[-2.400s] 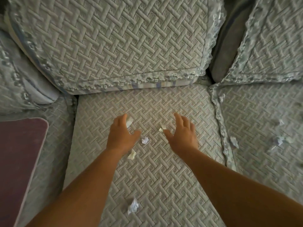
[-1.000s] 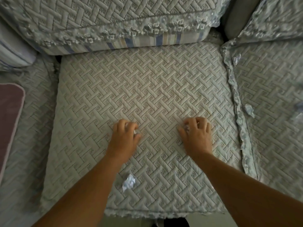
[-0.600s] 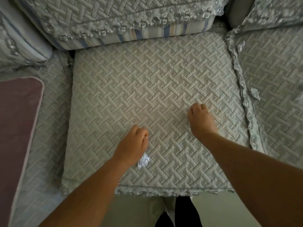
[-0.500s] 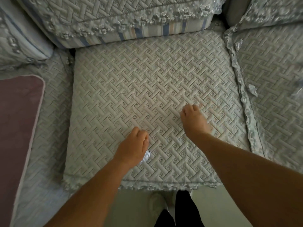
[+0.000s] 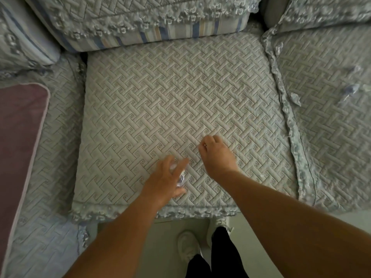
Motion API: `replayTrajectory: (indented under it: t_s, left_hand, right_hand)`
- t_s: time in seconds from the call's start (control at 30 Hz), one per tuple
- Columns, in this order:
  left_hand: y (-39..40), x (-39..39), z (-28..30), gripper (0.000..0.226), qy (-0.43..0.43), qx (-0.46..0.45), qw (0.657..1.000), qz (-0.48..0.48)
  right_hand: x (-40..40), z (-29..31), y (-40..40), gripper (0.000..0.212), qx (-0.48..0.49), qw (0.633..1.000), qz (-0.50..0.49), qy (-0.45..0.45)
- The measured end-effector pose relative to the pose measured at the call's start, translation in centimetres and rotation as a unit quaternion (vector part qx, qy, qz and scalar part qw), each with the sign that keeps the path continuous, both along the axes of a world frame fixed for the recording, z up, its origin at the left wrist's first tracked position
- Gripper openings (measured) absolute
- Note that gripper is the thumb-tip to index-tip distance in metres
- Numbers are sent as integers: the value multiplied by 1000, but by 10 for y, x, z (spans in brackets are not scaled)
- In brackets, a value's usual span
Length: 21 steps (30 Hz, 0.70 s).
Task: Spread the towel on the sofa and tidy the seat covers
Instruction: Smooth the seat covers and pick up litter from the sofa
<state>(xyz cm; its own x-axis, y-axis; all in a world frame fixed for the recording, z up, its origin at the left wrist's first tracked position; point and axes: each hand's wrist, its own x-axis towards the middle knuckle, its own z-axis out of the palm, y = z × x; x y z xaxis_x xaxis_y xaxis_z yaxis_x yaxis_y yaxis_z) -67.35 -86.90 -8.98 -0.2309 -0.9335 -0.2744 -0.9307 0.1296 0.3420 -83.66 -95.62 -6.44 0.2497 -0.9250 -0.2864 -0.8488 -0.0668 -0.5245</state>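
Seat cover: the pale grey-green quilted seat cover [image 5: 180, 109] with a woven-brick stitch pattern lies flat over the middle sofa seat, its ruffled blue lace trim [image 5: 160, 212] hanging at the near edge.
Handling: judged soft, light and limp, likely to slide on the cushion; best taken at the trimmed edges or corners and pulled taut, not pinched mid-panel.
Paper scrap: a small crumpled white-and-blue paper scrap [image 5: 180, 178] lies near the front edge, feather-light and crushable, best taken with the fingertips.
Left hand: the left hand [image 5: 167, 180] is spread over that scrap, fingers closing around it; whether it has a grip I cannot tell.
Right hand: the right hand [image 5: 216, 155] rests on the cover just right of it, fingers curled under; what it holds, if anything, is hidden.
Towel: the flat dusky-purple towel [image 5: 18, 141] lies on the left seat.
Right seat: more paper scraps [image 5: 296, 98] lie on the neighbouring quilted cover [image 5: 331, 137].
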Motion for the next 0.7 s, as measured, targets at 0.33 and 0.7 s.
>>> replayTrajectory:
  t_s: [0.33, 0.7]
  left_hand:
    - [-33, -28, -1, 45, -102, 61, 991, -69]
    - [-89, -46, 47, 9, -72, 26, 997, 23]
  right_hand:
    - [-25, 3, -3, 9, -7, 999, -45, -20]
    - [-48, 26, -18, 24, -16, 990, -134, -27]
